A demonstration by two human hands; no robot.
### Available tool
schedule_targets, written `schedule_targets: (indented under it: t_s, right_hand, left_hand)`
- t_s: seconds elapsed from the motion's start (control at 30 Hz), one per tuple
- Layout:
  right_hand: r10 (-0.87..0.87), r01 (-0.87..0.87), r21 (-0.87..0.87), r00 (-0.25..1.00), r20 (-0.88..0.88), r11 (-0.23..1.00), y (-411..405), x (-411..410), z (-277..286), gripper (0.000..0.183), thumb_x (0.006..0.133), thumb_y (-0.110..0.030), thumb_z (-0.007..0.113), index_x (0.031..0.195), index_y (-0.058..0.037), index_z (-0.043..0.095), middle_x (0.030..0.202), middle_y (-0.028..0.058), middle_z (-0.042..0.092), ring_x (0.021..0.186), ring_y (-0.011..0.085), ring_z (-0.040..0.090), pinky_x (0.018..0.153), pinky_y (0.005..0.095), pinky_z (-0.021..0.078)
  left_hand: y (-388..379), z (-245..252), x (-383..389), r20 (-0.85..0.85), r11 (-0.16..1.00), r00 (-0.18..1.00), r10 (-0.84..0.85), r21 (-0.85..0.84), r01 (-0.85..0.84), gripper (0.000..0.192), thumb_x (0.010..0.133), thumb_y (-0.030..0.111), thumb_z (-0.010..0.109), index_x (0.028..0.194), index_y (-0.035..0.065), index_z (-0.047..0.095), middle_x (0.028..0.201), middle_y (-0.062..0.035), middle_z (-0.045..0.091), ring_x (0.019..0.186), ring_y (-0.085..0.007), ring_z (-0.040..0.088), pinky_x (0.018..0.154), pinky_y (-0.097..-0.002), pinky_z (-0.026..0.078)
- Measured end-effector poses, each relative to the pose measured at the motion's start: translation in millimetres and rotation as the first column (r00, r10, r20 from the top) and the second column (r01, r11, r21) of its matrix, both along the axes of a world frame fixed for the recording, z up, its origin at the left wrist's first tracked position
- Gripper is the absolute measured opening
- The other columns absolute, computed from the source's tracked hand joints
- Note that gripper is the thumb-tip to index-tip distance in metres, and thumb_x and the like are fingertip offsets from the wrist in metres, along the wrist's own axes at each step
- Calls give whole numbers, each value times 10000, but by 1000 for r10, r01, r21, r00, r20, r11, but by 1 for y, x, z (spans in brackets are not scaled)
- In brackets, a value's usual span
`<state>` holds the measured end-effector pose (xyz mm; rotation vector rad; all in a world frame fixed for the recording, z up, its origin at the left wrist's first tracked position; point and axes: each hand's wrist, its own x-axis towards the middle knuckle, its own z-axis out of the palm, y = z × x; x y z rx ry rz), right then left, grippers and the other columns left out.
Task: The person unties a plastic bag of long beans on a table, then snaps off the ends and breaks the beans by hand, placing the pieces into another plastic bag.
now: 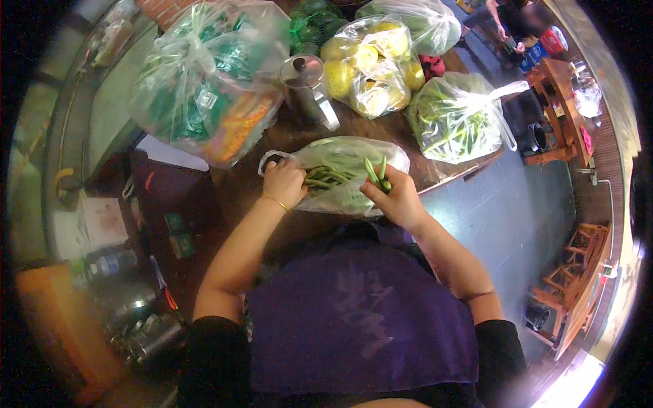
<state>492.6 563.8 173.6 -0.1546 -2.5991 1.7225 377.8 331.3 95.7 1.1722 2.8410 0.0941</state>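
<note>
On the dark wooden table in front of me lies a clear plastic bag point(352, 148) with long green beans point(329, 178) showing at its mouth. My left hand point(284, 184) is closed at the bag's left end, beside a white handle loop; its fingertips are partly hidden. Over the bag's right side, my right hand point(400, 198) grips a few short green pods point(376, 176) between thumb and fingers, their tips pointing up. Part of the bag's near edge hangs toward my purple apron point(362, 316).
Behind are a steel pitcher point(303, 92), bagged yellow fruit point(372, 61), bagged green vegetables point(456, 120) and a large bag of green packages point(204, 86). A steel pot point(158, 334) stands lower left. Wooden furniture point(576, 285) lines the right wall. Another person point(520, 25) is at far right.
</note>
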Motion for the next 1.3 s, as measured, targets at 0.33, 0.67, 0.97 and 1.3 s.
schedule_targets:
  t_s: [0.33, 0.67, 0.97, 1.3]
  right_hand:
    - [-47, 49, -49, 998, 34, 998, -3, 28, -20, 133, 836, -128, 658, 858, -18, 588, 698, 4, 566, 643, 72, 489, 587, 254, 425]
    - [-91, 102, -95, 989, 114, 990, -4, 44, -32, 199, 808, -183, 670, 896, -14, 612, 764, 131, 629, 699, 202, 597, 671, 347, 479]
    - [-84, 91, -83, 993, 84, 992, -11, 49, -24, 191, 814, -180, 659, 886, -13, 604, 765, 137, 616, 705, 192, 585, 673, 340, 474]
    - [-80, 87, -110, 994, 69, 990, -15, 50, -25, 142, 825, -123, 642, 891, -4, 605, 743, 40, 596, 693, 111, 541, 648, 278, 453]
  left_hand:
    - [-5, 2, 12, -69, 932, 991, 118, 352, -87, 57, 734, 209, 654, 735, 158, 681, 808, -11, 621, 853, -199, 582, 713, -389, 393]
    - [-2, -7, 23, -53, 988, 998, 39, 153, -31, 68, 729, 198, 647, 777, 169, 685, 768, -33, 629, 786, -212, 605, 699, -398, 398]
    - [-7, -7, 14, -6, 991, 999, 40, 125, -39, 97, 777, 204, 625, 828, 169, 701, 815, -40, 655, 798, -219, 621, 720, -404, 429]
    - [-27, 82, 1, 696, 296, 713, -85, 701, -649, 112, 843, 50, 621, 945, 5, 621, 815, -23, 636, 717, -77, 574, 663, -217, 469]
